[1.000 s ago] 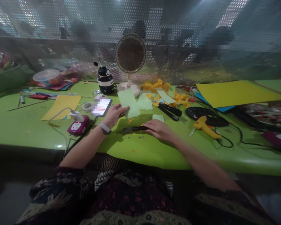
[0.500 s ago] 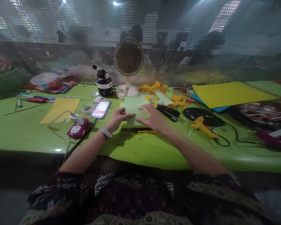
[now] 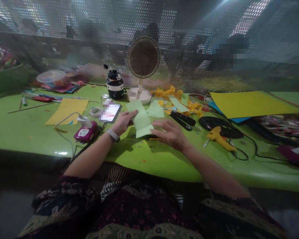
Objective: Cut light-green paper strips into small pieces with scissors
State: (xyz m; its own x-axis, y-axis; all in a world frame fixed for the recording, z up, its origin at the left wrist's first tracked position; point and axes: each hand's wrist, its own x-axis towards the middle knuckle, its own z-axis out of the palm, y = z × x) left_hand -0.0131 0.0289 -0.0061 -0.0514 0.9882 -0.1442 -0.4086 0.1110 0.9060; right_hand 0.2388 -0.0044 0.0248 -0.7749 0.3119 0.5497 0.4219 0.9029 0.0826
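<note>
A strip of pale green paper [image 3: 141, 119] with a crease near its lower end is held tilted above the table. My left hand [image 3: 124, 123] pinches its left edge, thumb on top. My right hand [image 3: 168, 132] grips the lower right corner between thumb and fingers. More pale green paper pieces [image 3: 156, 109] lie just behind the strip. A black stapler [image 3: 181, 119] rests to the right of them. Partly hidden beneath the held paper and my right hand is a dark flat object with a yellow stick [image 3: 154, 139].
Behind stand a fan [image 3: 144, 58] and a dark bottle [image 3: 115, 87]. On the left are a phone [image 3: 111, 113], a tape roll [image 3: 96, 112] and a purple power socket [image 3: 86, 132]. A yellow glue gun [image 3: 220, 138] with its cord and yellow sheets [image 3: 251, 104] lie right.
The pale green paper has turned and now shows a creased lower end. My left hand has moved up its edge, my right hand down to the lower corner. The camera view has shifted slightly.
</note>
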